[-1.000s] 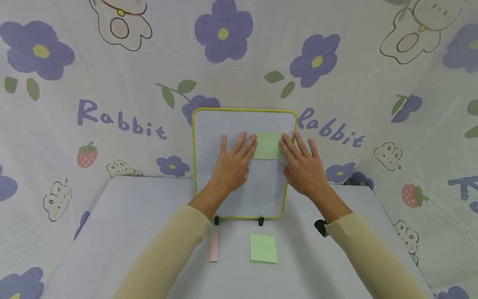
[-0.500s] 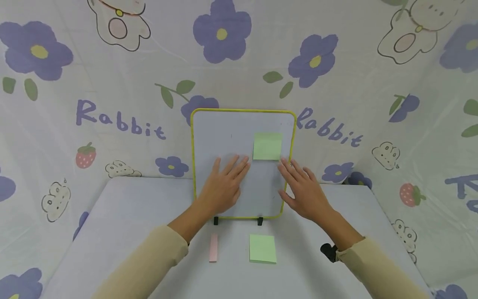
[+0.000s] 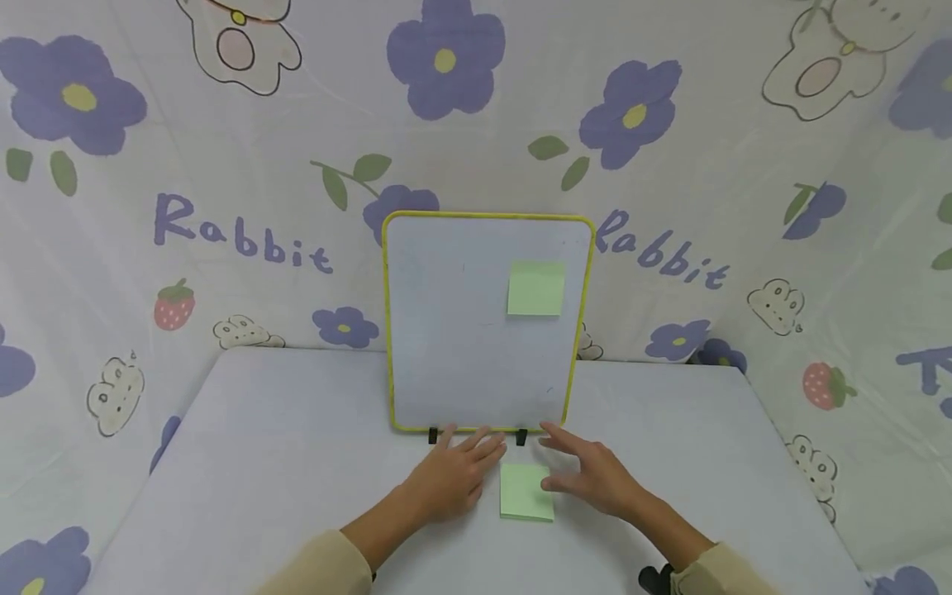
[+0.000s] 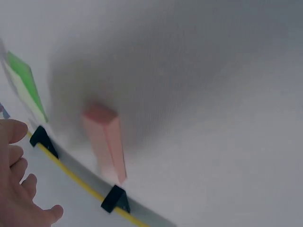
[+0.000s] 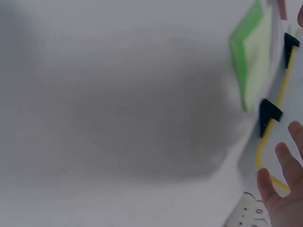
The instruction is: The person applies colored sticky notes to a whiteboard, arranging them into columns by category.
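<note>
A green sticky note [image 3: 535,287] is on the upper right of a yellow-framed whiteboard [image 3: 454,347] that stands upright. In front of the board, a pad of green sticky notes [image 3: 521,500] lies on the table. My right hand [image 3: 598,479] is at the pad's right side, thumb over its edge, fingers spread; whether it touches is unclear. My left hand [image 3: 454,475] hovers or rests left of the pad, fingers extended, holding nothing. It hides a narrow pink pad in the head view; the left wrist view shows that pink pad [image 4: 104,142] on the table beside the hand.
Two black feet [image 3: 521,436] hold up the board's bottom edge. Behind the white table [image 3: 297,430] hangs a cloth [image 3: 476,165] printed with flowers and rabbits. A dark object [image 3: 654,578] shows at my right cuff.
Both hands have come down from beside the note on the board to the table near the green pad. The note stays on the board. The left hand now covers the pink pad.
</note>
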Tool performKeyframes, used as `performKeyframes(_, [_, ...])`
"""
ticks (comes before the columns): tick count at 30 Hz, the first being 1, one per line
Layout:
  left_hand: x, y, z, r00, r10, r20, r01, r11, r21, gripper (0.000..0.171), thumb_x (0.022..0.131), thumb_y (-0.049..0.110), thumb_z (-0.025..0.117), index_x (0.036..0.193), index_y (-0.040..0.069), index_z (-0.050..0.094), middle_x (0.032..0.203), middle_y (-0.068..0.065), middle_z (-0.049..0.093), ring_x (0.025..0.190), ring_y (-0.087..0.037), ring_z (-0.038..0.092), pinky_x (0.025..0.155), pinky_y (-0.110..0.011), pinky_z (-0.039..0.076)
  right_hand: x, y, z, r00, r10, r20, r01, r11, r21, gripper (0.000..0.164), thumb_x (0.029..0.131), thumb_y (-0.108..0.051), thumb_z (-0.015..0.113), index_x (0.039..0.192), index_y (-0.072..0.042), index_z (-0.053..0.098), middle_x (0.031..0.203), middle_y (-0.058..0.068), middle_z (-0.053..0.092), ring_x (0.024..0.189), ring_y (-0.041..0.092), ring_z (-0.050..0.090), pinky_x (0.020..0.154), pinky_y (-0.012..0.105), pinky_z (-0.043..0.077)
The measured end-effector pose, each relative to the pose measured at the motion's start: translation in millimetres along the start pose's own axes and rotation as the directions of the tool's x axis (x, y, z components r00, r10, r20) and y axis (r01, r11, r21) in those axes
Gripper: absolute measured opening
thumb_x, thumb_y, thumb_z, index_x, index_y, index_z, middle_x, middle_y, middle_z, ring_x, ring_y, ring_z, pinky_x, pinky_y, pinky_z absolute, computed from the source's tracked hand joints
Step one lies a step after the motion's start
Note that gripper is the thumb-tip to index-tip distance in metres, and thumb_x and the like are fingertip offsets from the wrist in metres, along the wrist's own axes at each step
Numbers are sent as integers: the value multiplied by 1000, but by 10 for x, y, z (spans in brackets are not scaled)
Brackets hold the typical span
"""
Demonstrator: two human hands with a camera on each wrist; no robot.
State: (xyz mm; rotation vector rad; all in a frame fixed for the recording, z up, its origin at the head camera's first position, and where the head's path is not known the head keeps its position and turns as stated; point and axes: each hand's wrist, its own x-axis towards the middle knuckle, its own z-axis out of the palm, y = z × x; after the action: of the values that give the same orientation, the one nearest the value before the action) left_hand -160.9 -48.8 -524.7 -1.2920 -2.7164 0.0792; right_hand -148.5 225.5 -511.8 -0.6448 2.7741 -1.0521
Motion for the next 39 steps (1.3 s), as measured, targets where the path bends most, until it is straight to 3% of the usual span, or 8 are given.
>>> performKeyframes(7, [-57,138,161,995,54,78,-47,995,-88,51,104,31,48,153,17,42,158,3,38,145,-17,34,111,-56,33,-138,130,197,1000,16,1,-16,999,28,76,77,-26,86,142,-7,53,132,6,65,128,31,55,103,54,42])
performKeyframes(13, [-103,139,209,994,33,107,-24,996,-85,48,104,30,48,151,18,46,156,2,42,144,-18,37,111,-56,34,-192,211,323,998,-49,-42,48,998,-28,68,77,-30,85,135,-5,60,133,8,64,125,31,58,103,49,44])
performKeyframes(22, [-108,139,269,989,3,145,15,992,-127,49,106,31,43,153,19,43,157,3,40,145,-17,34,112,-56,30,-187,256,410,994,-81,-78,71,989,-128,60,73,-28,87,126,-8,66,125,5,67,119,28,61,99,50,46])
performKeyframes(39, [-109,134,280,987,18,158,-10,999,-47,50,106,35,40,154,21,40,158,6,38,143,-15,37,110,-55,35,-185,254,412,990,-114,-85,96,976,-193,50,75,-28,86,118,-9,70,124,6,66,118,27,60,95,50,48])
